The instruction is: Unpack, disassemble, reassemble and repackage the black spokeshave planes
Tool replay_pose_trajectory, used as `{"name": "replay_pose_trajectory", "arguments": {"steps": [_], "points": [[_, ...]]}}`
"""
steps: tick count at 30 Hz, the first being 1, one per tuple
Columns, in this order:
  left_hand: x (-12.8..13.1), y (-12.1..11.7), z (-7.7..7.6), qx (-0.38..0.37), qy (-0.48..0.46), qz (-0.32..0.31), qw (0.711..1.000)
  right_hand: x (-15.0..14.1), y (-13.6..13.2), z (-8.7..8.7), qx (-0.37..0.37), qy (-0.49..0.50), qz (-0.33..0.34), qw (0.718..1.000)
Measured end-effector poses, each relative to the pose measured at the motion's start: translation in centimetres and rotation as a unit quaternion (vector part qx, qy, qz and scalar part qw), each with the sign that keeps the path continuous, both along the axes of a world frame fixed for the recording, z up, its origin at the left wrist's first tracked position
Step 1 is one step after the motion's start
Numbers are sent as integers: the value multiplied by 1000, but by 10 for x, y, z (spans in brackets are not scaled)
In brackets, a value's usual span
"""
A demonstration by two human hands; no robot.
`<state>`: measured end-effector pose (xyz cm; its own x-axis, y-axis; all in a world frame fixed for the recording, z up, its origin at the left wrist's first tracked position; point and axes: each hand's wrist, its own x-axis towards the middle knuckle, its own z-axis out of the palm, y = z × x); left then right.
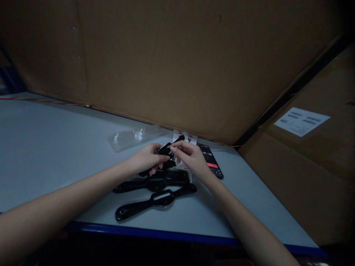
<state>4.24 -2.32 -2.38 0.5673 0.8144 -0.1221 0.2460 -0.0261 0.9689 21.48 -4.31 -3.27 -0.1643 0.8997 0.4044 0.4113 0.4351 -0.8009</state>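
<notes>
My left hand (148,158) is closed around a long black plastic piece (165,148) with a light patch in its middle. Close against the same piece, my right hand (192,156) has thumb and fingertips pinched together; whatever lies between them is too small to make out. Beneath and in front of my hands, several similar black plastic pieces lie on the table. The nearest black piece (164,198) has tapered arms and a rectangular window in its middle. Behind it, another black piece (130,186) partly overlaps others, which my hands partly hide.
A clear plastic tray (133,137) rests at the back of the grey table (69,147). A phone (212,162) with a lit timer lies right of my hands, near a printed paper (177,133). Cardboard walls (166,66) enclose the back and right, with twisted wires (55,100) along the base.
</notes>
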Motion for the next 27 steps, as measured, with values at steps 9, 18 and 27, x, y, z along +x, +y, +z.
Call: {"name": "replay_pose_trajectory", "arguments": {"steps": [9,18,27], "points": [[-4,6,-5,-11,-23,17,1000,3,-3,5,80,-81,-41,993],[-1,3,-5,-1,-17,21,1000,-4,-9,6,123,-205,-71,968],[-1,3,-6,-12,-6,18,1000,-3,-12,13,144,-216,-23,965]]}}
